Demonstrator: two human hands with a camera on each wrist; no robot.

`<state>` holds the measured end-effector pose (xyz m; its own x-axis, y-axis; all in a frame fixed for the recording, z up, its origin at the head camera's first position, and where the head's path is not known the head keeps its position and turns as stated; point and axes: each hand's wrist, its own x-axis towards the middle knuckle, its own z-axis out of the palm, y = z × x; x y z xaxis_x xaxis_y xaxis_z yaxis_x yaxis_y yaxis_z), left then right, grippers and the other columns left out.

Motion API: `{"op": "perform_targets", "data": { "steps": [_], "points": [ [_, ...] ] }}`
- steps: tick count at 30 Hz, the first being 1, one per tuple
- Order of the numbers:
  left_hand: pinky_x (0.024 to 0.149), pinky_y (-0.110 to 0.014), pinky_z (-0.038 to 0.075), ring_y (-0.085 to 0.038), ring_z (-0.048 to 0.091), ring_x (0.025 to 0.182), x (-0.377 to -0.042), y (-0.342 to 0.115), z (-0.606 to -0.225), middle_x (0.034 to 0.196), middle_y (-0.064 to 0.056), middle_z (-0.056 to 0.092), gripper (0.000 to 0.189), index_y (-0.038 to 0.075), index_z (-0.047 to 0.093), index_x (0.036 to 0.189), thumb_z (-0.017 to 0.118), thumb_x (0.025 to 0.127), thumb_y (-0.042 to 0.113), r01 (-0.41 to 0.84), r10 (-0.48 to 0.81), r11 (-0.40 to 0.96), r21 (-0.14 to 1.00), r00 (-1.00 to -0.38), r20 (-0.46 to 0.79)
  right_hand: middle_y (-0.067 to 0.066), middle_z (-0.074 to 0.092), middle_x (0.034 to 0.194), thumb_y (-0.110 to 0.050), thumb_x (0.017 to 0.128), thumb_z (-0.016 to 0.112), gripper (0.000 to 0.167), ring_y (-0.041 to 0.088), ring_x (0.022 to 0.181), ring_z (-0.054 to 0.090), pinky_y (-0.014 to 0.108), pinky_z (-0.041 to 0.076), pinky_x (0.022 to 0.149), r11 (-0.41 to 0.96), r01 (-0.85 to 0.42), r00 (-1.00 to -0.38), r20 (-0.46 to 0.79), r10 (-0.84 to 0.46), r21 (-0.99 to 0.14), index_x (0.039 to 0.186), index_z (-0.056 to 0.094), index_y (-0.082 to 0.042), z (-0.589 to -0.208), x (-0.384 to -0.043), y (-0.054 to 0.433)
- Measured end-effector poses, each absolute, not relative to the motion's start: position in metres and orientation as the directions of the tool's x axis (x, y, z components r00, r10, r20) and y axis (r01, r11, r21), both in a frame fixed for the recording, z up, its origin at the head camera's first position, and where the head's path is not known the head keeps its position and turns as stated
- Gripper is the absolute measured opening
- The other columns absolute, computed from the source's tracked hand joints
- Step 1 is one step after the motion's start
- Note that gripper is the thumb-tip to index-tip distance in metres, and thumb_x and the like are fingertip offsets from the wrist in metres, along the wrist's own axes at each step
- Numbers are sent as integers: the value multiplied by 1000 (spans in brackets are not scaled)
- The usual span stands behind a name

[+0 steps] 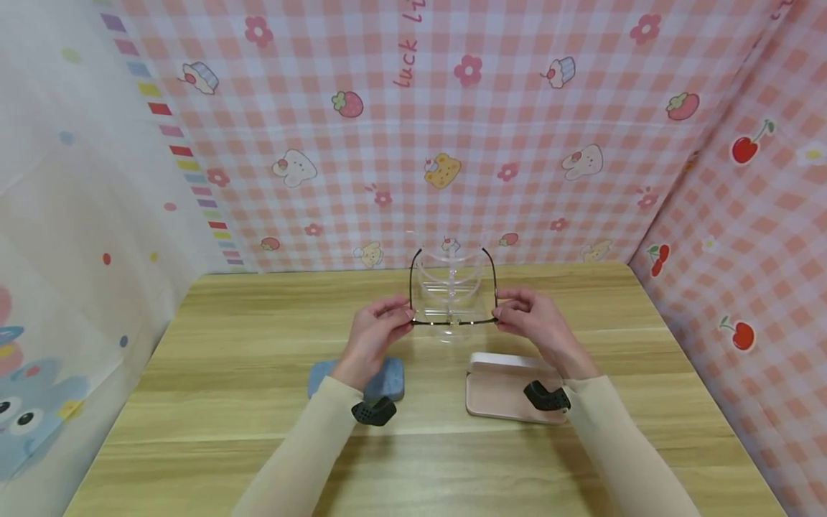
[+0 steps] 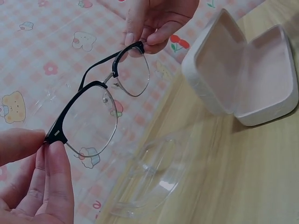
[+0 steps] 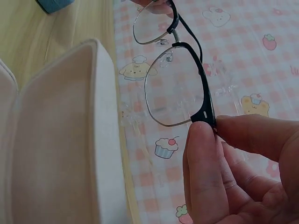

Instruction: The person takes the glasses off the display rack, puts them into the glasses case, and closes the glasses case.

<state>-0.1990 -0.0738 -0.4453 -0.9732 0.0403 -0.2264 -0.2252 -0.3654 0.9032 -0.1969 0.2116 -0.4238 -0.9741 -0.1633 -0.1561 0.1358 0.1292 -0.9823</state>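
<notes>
A pair of black half-rim eyeglasses (image 1: 439, 323) is held up between both hands, its temples unfolded and pointing away toward the back wall. My left hand (image 1: 380, 330) pinches the left hinge corner between thumb and fingers. At the opposite corner, my right hand (image 1: 533, 319) pinches the frame the same way. Behind the eyeglasses, and overlapped by them in the head view, stands a clear plastic display stand (image 1: 452, 276) with curved arms. In the left wrist view the clear lenses (image 2: 91, 121) and silver lower rims show plainly.
An open eyeglass case (image 1: 497, 395), white outside and pale pink inside, lies below my right wrist. A blue case (image 1: 390, 380) sits under my left wrist, partly hidden by it. The wooden table (image 1: 258, 323) ends at a checked cloth wall (image 1: 362, 158).
</notes>
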Motion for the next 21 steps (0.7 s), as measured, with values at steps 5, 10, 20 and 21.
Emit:
{"op": "perform_targets", "data": {
  "steps": [5,10,20,21],
  "points": [
    [76,-24,61,-13,72,87,-192,-74,-447,105,-12,74,35,-10,63,129,68,94,-9,-240,36,-368,899,-969,-244,25,63,118,-1,101,63,45,19,97,70,28,60,89,124,147,-975,-165,-147,-981,142,48,9,-426,-191,211],
    [75,-26,62,-14,71,88,-187,-73,-450,103,-11,74,31,-8,65,124,68,93,-11,-231,24,-365,902,-971,-239,24,63,117,-1,100,64,46,18,96,69,29,60,89,136,128,-981,-146,-131,-982,142,49,8,-428,-185,209],
    [72,-24,61,-14,70,87,-175,-72,-455,98,-11,74,31,-16,61,124,66,93,-13,-185,9,-379,907,-980,-197,29,62,118,-3,99,67,54,19,96,71,29,61,88,138,92,-987,-109,-122,-986,148,44,2,-429,-171,208],
    [72,-24,62,-14,70,87,-174,-72,-455,99,-11,73,32,-16,61,124,66,93,-13,-185,7,-379,907,-980,-197,29,62,118,-3,99,68,56,18,95,71,29,61,87,136,91,-987,-107,-119,-987,149,43,1,-430,-169,207]
  ]
}}
